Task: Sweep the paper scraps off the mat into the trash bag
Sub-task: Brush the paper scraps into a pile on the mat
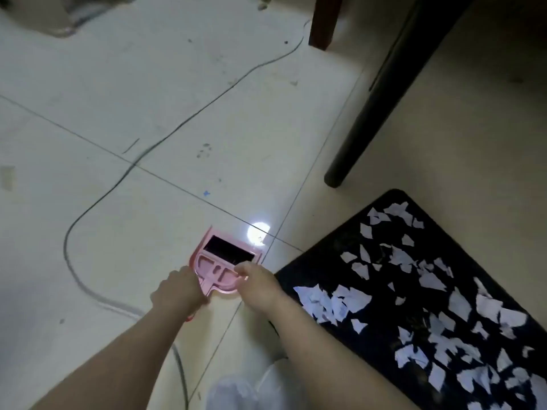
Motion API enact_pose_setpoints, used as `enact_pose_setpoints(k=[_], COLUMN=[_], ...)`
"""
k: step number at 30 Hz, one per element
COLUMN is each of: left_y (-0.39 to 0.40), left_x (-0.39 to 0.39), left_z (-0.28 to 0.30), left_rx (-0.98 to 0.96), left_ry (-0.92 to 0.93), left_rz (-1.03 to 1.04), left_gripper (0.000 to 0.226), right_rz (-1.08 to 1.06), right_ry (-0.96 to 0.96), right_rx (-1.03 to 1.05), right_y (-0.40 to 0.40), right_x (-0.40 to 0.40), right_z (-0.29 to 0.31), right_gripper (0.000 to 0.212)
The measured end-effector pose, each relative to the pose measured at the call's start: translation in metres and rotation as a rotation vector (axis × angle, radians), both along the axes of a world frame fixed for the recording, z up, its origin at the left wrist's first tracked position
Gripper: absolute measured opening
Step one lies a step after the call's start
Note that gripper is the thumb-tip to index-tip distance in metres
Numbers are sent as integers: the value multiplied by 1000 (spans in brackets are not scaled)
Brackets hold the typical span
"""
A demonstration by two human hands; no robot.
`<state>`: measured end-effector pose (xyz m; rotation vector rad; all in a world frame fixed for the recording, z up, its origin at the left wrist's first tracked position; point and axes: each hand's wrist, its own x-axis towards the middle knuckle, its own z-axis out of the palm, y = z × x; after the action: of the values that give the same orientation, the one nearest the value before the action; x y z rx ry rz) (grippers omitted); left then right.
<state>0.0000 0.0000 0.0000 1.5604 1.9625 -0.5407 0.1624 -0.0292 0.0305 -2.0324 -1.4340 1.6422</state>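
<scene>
A pale tiled floor (124, 93) fills most of the view, and a black mat (349, 279) is laid on it at about four o'clock, strewn from end to end with white paper scraps (334, 303); none has been cleared yet. No trash bag can be made out with certainty; a whitish, crumpled shape (254, 389) at six o'clock may be one, but this cannot be told. A dark table leg (381, 99) slants down at two o'clock, and a thin grey cable (165, 140) is trailed across the tiles from one o'clock round to seven.

Just left of the mat's near corner, close to centre, a pink dustpan-and-brush set (220, 261) is held on the floor, its dark bristles nested in the pan. The left hand (177, 291) is closed round the handle end at its seven o'clock side. The right hand (257, 282) is pinched on the nested piece at the set's four o'clock edge, as though the two parts were to be pulled apart.

Trouble is likeliest at the separation: if the clip lets go suddenly, the right hand could be jerked over the mat and the light scraps scattered onto the tiles. The cable, lying under the left forearm, could be snagged. Scraps swept hard could be flicked off the mat's far edge.
</scene>
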Motion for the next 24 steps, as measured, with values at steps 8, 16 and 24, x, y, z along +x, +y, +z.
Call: enact_pose_setpoints(k=[8, 16, 24], left_y=[-7, 6, 2], left_x=[18, 65, 85], left_z=[-37, -30, -23], left_rx=[138, 227, 159], left_ry=[15, -127, -116], left_rz=[-13, -124, -134], left_gripper=[21, 25, 36], right_rz=[283, 322, 161], right_ry=[-136, -390, -595], right_rx=[1, 142, 308], right_y=[9, 20, 17], right_x=[-17, 20, 34], right_z=[-30, -19, -15], right_gripper=[39, 30, 31])
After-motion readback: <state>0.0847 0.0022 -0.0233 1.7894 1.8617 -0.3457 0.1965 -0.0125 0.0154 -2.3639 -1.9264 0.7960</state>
